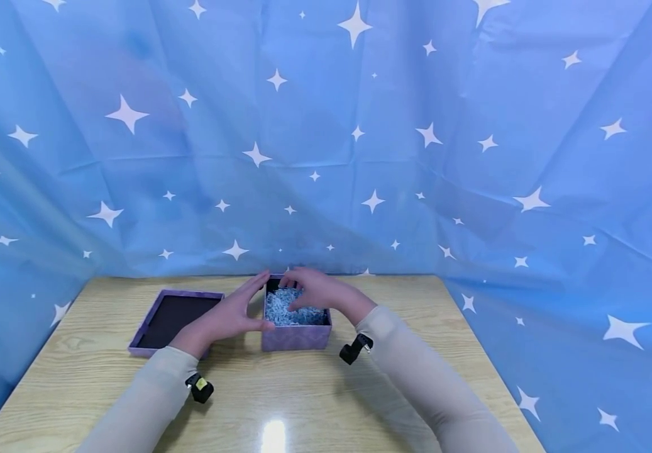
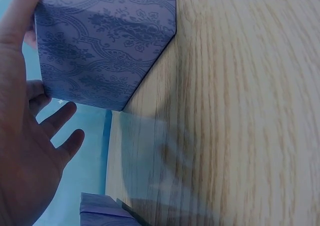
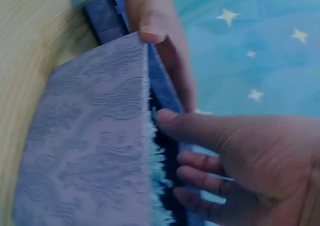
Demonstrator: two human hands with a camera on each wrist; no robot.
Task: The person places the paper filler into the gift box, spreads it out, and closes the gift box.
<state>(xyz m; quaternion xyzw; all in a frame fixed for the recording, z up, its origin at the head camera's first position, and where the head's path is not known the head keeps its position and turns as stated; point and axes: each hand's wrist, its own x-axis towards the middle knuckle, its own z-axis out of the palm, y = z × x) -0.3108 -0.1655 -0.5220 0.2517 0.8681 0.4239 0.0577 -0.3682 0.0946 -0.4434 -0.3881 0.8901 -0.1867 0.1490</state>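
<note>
A purple patterned box (image 1: 296,338) with a dark inside holds light-blue shredded paper (image 1: 297,309). At its left side is my left hand (image 1: 225,319), thumb at the front corner and fingers reaching to the back corner; it holds the box there. In the left wrist view, two fingers of that hand (image 2: 30,151) spread away from the patterned wall (image 2: 100,45). Over the box's open top, my right hand (image 1: 317,290) dips its loosely bent fingers inside, near the shredded paper. The right wrist view shows nothing between its thumb and fingers (image 3: 200,178).
To the left lies a purple lid (image 1: 175,321), its dark inside facing up, partly behind my left wrist. Both stand on a light wooden table (image 1: 303,402). A blue curtain with white stars (image 1: 326,157) hangs behind the table's far edge.
</note>
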